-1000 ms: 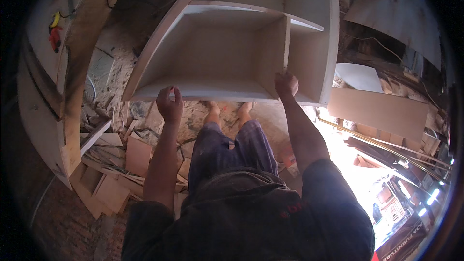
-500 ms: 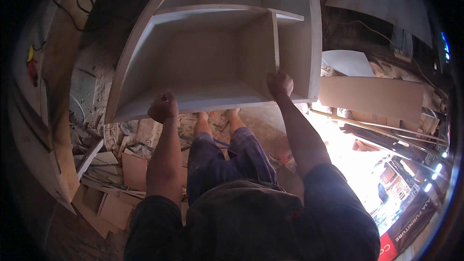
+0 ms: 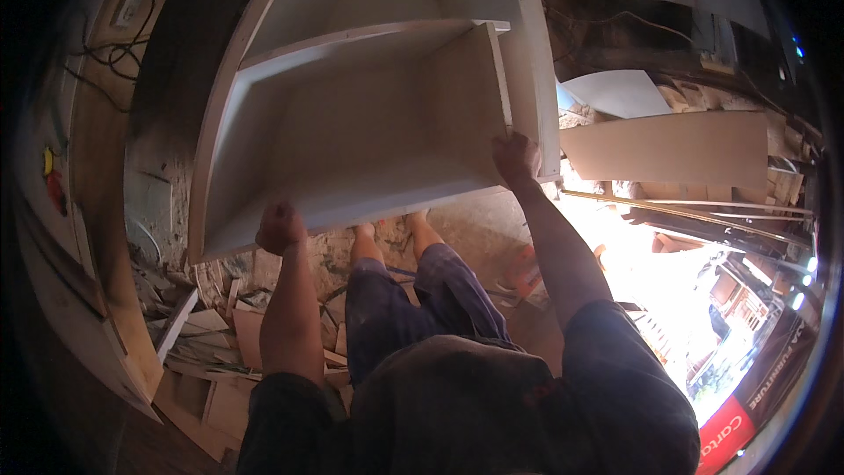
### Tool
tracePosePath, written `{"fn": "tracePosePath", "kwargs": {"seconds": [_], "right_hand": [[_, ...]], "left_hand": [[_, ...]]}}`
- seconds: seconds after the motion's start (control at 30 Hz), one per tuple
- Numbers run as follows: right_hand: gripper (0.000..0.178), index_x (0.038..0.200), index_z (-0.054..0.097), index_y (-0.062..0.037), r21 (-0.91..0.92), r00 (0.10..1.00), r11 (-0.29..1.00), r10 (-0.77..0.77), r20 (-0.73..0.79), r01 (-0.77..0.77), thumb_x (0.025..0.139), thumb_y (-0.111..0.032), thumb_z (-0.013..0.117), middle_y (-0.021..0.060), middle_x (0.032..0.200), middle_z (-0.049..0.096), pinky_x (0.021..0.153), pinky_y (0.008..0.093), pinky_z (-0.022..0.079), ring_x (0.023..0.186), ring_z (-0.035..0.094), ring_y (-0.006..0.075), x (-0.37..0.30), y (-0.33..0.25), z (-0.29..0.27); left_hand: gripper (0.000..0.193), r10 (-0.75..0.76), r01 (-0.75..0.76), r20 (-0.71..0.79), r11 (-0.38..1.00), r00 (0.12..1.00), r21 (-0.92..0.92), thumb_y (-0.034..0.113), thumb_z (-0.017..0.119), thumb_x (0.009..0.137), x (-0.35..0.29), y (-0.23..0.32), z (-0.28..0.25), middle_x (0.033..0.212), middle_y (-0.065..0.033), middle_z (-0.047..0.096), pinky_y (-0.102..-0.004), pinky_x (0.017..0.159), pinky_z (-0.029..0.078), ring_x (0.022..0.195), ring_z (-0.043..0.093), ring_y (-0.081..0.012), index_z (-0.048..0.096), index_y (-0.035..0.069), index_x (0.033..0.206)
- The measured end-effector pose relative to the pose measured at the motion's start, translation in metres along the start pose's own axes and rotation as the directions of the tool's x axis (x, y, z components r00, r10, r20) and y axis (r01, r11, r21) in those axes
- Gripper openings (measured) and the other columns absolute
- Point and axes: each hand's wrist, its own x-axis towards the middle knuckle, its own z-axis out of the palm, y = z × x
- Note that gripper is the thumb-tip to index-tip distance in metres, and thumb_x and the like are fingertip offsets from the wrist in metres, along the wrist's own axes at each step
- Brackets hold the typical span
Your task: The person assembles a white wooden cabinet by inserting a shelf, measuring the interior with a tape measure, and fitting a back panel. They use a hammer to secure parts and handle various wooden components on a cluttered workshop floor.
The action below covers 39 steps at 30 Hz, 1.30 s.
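Note:
A pale, open-fronted wooden cabinet [image 3: 352,192] stands before me, with a shelf [image 3: 352,39] across it and an upright divider [image 3: 494,79] below the shelf. Its left lower corner sits closer to me than its right one. My left hand [image 3: 281,227] is closed over the front edge of the bottom panel, left of the middle. Toward the right, my right hand [image 3: 517,158] is closed round the divider's lower front end, just above the bottom panel. Both sets of fingertips are partly hidden. My bare feet [image 3: 415,218] show just beneath the bottom edge.
Wood offcuts [image 3: 198,343] litter the floor at left. A long board [image 3: 668,154] and thin strips lie at right, beside strong sunlight and a printed banner [image 3: 734,427]. A power socket with a cable [image 3: 132,9] is at upper left. A reddish object [image 3: 525,271] lies near my right leg.
The cabinet has swung slightly, its left lower corner coming nearer to me. Both hands keep their hold and move with it; the view has shifted a little too.

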Motion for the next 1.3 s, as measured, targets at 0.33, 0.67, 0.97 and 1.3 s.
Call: {"fn": "tracePosePath", "kwargs": {"seconds": [0.33,0.67,0.97,1.3], "right_hand": [[0.045,0.101,0.072,-0.0024,0.07,0.999,0.997,0.025,0.027,-0.027,0.078,-0.041,0.066,0.0258,0.1,0.07,0.086,0.0503,0.054,0.097,0.068,0.0439,-0.004,0.0,-0.039],[0.038,0.098,0.073,-0.0059,0.064,0.997,0.995,0.072,0.012,-0.073,0.08,-0.038,0.062,0.0238,0.096,0.071,0.085,0.0505,0.054,0.094,0.068,0.042,0.017,0.021,-0.023],[0.035,0.106,0.072,-0.0142,0.032,0.987,0.989,0.139,0.076,-0.142,0.08,-0.036,0.063,0.018,0.107,0.071,0.089,0.0494,0.054,0.104,0.067,0.0365,0.039,0.035,0.008],[0.032,0.107,0.073,-0.0128,0.063,0.962,0.965,0.249,0.11,-0.256,0.084,-0.032,0.061,0.0189,0.109,0.071,0.094,0.0473,0.052,0.107,0.067,0.0372,0.051,0.036,0.017]], "left_hand": [[0.031,-0.028,0.026,0.019,0.996,0.999,0.091,0.042,0.056,0.088,0.001,-0.005,0.008,0.083,-0.0101,0.073,-0.0476,0.07,0.053,0.077,0.069,-0.0358,0.075,0.017,0.083],[0.039,-0.031,0.025,0.04,0.99,0.999,0.14,0.046,0.052,0.091,0.001,0.002,0.002,0.086,-0.0106,0.074,-0.0481,0.073,0.051,0.077,0.069,-0.036,0.075,0.014,0.085],[0.042,-0.04,0.03,0.077,0.992,0.996,0.126,0.047,0.049,0.092,0.0,0.006,-0.002,0.093,-0.0105,0.074,-0.0476,0.082,0.048,0.083,0.069,-0.0362,0.075,0.014,0.089],[0.039,-0.097,0.076,0.139,0.986,0.986,0.147,0.044,0.05,0.089,0.001,0.007,0.001,0.093,-0.01,0.074,-0.0492,0.082,0.049,0.084,0.069,-0.037,0.075,0.014,0.09]]}}
